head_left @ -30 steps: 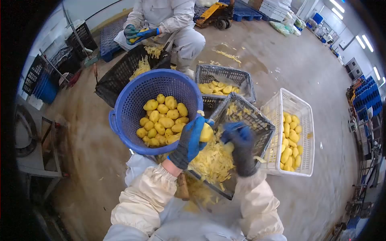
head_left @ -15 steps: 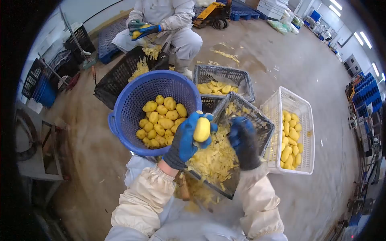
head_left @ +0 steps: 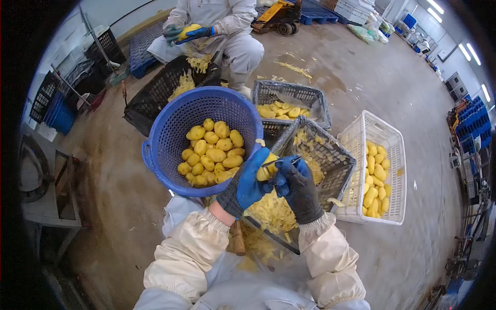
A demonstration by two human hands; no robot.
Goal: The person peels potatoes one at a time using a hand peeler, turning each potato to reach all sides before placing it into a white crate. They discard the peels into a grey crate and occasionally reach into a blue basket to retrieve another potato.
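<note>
My left hand (head_left: 247, 182), in a blue-coated glove, grips a yellow potato (head_left: 264, 171). Closed around a thin dark peeler (head_left: 295, 160), my right hand (head_left: 298, 188) meets the potato's right side; my fingers partly hide the tool. Both hands are above a dark lined crate (head_left: 338, 174) holding a heap of pale peels (head_left: 273, 213). A small strip of peel (head_left: 260, 142) shows just beyond my left fingers. To the left, a blue perforated basket (head_left: 173, 121) contains several yellow potatoes (head_left: 217, 155).
Peeled potatoes (head_left: 380, 173) fill part of a white crate (head_left: 400, 181) on the right. Behind, another dark crate (head_left: 321, 106) holds potato pieces. A co-worker (head_left: 237, 39) sits opposite, holding a potato above a dark peel crate (head_left: 150, 95). Peel scraps (head_left: 294, 68) litter the wet floor.
My right hand has moved left, from apart to against the potato, bringing the peeler onto it. The potato has tilted in my left hand. The view has shifted slightly.
</note>
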